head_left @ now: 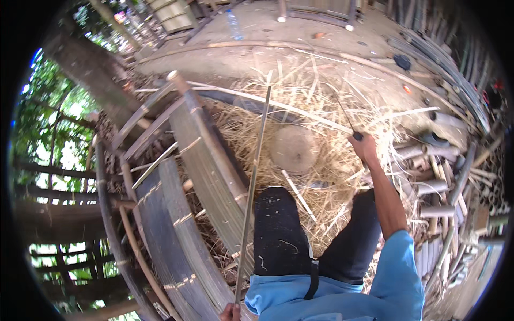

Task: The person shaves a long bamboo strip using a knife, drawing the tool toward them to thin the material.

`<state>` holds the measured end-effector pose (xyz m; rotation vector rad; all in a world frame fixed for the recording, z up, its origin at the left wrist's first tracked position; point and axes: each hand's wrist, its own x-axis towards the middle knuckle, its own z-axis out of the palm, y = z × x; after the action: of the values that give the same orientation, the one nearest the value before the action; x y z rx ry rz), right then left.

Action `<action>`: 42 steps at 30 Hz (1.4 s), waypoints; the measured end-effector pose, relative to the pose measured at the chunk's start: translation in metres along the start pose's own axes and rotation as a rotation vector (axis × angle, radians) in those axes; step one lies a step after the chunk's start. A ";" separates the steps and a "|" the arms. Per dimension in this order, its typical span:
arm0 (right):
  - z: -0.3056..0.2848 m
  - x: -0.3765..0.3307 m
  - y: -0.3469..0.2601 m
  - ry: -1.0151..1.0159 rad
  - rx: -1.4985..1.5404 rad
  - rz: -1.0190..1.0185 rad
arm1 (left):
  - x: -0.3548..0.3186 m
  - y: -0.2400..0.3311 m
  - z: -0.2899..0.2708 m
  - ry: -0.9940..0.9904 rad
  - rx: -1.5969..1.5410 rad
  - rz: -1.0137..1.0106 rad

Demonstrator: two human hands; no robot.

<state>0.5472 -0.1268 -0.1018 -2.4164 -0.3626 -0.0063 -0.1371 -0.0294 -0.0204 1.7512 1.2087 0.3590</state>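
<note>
My left hand (230, 312) is closed round the lower end of a long, thin bamboo strip (251, 198), low in the view beside my blue shirt. The strip rises past my left knee, its far end above the pale shavings. Out to the right, my right hand (365, 147) grips a knife (345, 114) by its dark handle. Its thin blade points up and away to the left, apart from the strip. Between the hands and beyond my knees stands a round wooden stump (294, 150), ringed by a heap of curled bamboo shavings (235, 128).
A bamboo bench (201, 155) is close on my left, with a tree trunk (91, 75) behind it. Cut bamboo pieces (433, 187) are piled at right, and long poles (450, 80) lie farther back. A plastic bottle (234, 25) stands on the far dirt ground.
</note>
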 end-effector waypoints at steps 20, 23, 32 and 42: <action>0.067 -0.108 -0.011 -0.304 0.125 -0.102 | 0.101 0.011 0.001 0.310 -0.252 -0.342; 0.067 -0.100 0.006 -0.313 0.126 -0.011 | 0.116 0.015 0.008 0.282 -0.234 -0.328; 0.067 -0.105 0.002 -0.239 0.064 -0.106 | 0.137 0.015 0.014 0.282 -0.221 -0.269; 0.079 -0.124 -0.123 -0.342 0.128 -0.376 | 0.136 0.054 -0.017 0.191 -0.380 -0.290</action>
<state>0.3890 -0.0187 -0.0961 -2.1873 -0.9397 0.2566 -0.0545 0.0909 -0.0021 1.2194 1.4039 0.5513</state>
